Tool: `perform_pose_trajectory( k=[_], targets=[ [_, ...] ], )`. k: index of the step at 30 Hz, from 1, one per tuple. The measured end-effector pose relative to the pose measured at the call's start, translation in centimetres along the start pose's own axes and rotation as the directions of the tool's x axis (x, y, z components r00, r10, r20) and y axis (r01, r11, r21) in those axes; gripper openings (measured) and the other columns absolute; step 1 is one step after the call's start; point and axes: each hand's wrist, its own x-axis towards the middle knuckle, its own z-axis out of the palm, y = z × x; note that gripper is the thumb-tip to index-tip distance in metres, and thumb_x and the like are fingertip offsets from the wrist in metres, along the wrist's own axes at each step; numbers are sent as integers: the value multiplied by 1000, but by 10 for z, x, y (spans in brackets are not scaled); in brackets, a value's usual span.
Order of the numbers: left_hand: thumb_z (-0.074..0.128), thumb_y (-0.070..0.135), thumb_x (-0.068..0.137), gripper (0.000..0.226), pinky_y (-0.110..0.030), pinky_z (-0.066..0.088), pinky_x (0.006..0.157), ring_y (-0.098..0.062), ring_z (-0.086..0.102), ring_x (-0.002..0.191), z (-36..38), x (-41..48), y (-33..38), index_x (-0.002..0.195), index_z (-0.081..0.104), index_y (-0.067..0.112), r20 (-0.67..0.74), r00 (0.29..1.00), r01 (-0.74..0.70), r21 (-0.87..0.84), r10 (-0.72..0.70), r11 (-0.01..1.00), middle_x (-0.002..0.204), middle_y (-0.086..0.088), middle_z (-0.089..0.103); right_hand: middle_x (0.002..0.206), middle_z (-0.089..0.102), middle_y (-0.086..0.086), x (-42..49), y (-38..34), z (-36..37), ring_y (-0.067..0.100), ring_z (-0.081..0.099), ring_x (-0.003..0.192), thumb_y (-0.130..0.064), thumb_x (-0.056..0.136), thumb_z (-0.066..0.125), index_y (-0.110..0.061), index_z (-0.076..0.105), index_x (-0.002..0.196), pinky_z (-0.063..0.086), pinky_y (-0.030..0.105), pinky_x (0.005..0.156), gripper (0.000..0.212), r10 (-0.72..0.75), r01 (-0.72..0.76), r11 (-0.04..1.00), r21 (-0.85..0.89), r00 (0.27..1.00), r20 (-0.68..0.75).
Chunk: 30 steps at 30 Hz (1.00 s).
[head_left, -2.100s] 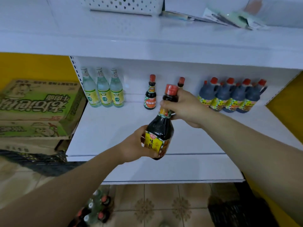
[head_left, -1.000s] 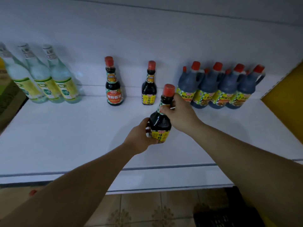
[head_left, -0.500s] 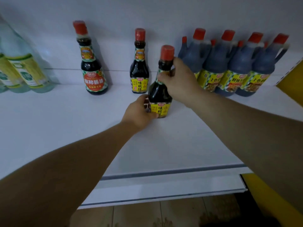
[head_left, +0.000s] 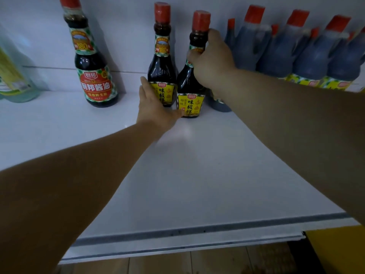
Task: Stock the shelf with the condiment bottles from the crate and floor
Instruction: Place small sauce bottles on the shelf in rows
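Note:
A dark sauce bottle with a red cap and yellow label [head_left: 190, 89] stands upright at the back of the white shelf [head_left: 197, 175]. My right hand [head_left: 212, 62] is wrapped around its neck. My left hand [head_left: 156, 107] lies flat with fingers apart, its thumb against the bottle's base and its fingers along a matching yellow-label bottle [head_left: 162, 62] just to the left. The two bottles stand side by side, nearly touching.
A red-label soy sauce bottle [head_left: 92, 64] stands further left, and a pale green glass bottle [head_left: 11, 80] at the left edge. Several dark blue jugs with red caps [head_left: 296, 52] line the back right. A yellow panel [head_left: 339, 250] sits lower right, tiled floor below.
The held bottle has moved back along the shelf and now stands beside the matching yellow-label bottle. My left hand has flattened out at its base. The camera has come closer.

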Motion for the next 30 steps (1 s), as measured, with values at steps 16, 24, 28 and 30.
perform_pose_trajectory(
  k=[16, 24, 28, 30],
  targets=[
    [78, 27, 73, 109, -37, 33, 105, -27, 37, 130, -7, 22, 1, 150, 2, 18, -167, 986, -10, -34, 4, 999, 140, -10, 33, 92, 51, -7, 23, 5, 21, 11, 53, 81, -24, 95, 53, -20, 42, 131, 44, 27, 72, 38, -3, 5, 999, 52, 1000, -30],
    [80, 25, 68, 94, -40, 42, 100, -26, 46, 120, -13, 30, -6, 142, 23, 20, -163, 986, -28, -42, 21, 999, 131, -8, 42, 95, 54, -6, 29, 12, 26, 14, 55, 87, -22, 95, 53, -21, 40, 135, 45, 26, 76, 42, -37, 38, 998, 57, 999, -30],
    [80, 24, 66, 88, -45, 45, 97, -27, 50, 115, -15, 32, -7, 137, 29, 18, -174, 984, -45, -23, 40, 999, 127, -8, 46, 98, 54, -6, 31, 13, 25, 13, 54, 87, -22, 95, 52, -20, 38, 136, 44, 25, 76, 43, -47, 49, 997, 52, 999, -27],
    [81, 23, 66, 87, -46, 44, 98, -29, 49, 115, -13, 32, -5, 136, 29, 17, -184, 982, -34, -8, 32, 999, 127, -9, 45, 101, 54, -6, 32, 13, 27, 12, 54, 89, -22, 95, 53, -20, 38, 136, 43, 25, 77, 44, -49, 50, 997, 52, 998, -32]
  ],
)
